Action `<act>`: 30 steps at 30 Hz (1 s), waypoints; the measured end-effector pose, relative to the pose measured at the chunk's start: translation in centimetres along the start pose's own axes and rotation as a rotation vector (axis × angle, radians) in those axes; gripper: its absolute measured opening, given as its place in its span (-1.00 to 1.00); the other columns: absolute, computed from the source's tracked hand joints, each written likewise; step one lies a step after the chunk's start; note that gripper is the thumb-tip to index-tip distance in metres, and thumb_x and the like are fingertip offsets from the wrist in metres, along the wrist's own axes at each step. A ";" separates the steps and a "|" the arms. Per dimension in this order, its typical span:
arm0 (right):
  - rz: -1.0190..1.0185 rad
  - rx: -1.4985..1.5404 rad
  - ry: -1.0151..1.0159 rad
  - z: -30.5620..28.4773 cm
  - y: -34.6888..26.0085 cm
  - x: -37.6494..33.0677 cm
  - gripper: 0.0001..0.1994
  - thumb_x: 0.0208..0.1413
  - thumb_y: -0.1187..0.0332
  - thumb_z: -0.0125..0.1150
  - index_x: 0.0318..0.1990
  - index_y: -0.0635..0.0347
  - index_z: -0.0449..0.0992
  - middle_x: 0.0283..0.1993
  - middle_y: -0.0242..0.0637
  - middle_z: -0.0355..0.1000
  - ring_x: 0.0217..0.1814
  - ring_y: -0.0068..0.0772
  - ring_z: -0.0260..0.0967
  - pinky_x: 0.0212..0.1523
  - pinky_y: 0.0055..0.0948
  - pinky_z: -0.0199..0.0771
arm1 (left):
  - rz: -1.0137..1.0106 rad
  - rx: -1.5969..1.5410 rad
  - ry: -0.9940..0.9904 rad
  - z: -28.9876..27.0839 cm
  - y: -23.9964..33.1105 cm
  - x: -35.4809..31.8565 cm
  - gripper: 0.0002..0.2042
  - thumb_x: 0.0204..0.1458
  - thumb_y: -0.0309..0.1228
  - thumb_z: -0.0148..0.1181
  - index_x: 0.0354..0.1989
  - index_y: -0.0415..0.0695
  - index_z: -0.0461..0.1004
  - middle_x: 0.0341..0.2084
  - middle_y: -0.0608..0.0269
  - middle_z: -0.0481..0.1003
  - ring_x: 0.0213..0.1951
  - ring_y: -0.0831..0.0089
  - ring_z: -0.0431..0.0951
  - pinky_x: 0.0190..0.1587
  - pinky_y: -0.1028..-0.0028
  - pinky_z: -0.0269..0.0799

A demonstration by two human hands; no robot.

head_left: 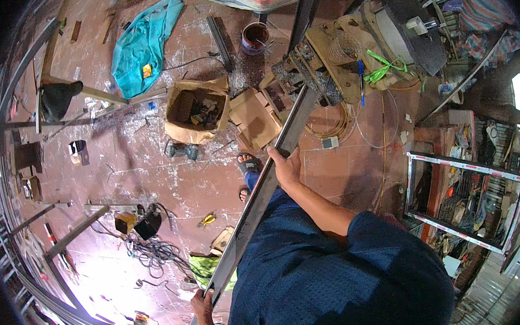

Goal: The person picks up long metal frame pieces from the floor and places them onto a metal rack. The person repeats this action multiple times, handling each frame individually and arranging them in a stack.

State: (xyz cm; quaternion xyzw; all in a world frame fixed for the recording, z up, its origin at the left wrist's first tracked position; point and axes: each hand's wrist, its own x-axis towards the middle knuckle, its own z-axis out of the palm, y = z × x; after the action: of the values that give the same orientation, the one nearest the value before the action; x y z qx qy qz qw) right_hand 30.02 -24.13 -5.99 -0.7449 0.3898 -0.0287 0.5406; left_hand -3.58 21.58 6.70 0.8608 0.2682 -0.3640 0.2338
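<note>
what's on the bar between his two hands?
Nothing. In the head view the long metal bar runs bare from the left hand, gripping its near end, up to the right hand, which grips it nearer the cutting machine.

Tiled floor [144,171] bears cardboard box [196,109], teal cloth [144,43], cables [154,253].

A metalworking workshop: a cut-off saw [319,66], steel bars [70,235] and tangled cables [154,253] lie on the paint-spattered tiled floor [151,177], beside a cordless drill [181,149] and paint can [255,38].
</note>
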 end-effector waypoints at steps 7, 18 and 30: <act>0.009 -0.102 -0.079 -5.2 -1.4 -2.8 0.03 0.08 0.05 0.52 0.50 0.45 0.02 0.28 0.28 0.45 0.27 0.23 0.49 0.29 -0.06 0.46 | -0.083 0.019 -0.005 7.1 -0.8 -4.5 -0.45 0.04 0.10 0.38 -0.43 -0.29 0.59 -0.54 -0.30 0.55 -0.37 -0.32 0.59 -0.27 -0.13 0.42; -0.114 -0.099 -0.073 -9.3 1.7 1.2 -0.01 0.08 0.00 0.49 0.44 0.55 0.11 0.25 0.31 0.46 0.29 0.27 0.45 0.34 -0.06 0.37 | -0.110 0.017 0.006 13.2 4.4 -8.3 -0.36 0.05 0.23 0.37 -0.40 -0.27 0.59 -0.51 -0.26 0.59 -0.33 -0.28 0.63 -0.21 -0.10 0.47; -0.124 -0.028 -0.146 -9.6 4.0 3.7 -0.03 0.10 0.02 0.50 0.42 0.60 0.14 0.33 0.24 0.39 0.33 0.15 0.40 0.38 -0.14 0.31 | -0.100 -0.088 0.049 15.4 4.7 -8.1 -0.39 0.06 0.15 0.41 -0.48 -0.28 0.46 -0.60 -0.24 0.50 -0.46 -0.24 0.56 -0.33 -0.07 0.41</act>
State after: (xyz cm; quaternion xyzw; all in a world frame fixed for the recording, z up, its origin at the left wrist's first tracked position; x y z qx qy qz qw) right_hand 25.96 -34.41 -6.68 -0.7751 0.3029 -0.0023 0.5545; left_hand -13.10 6.52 4.13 0.8438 0.3321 -0.3420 0.2466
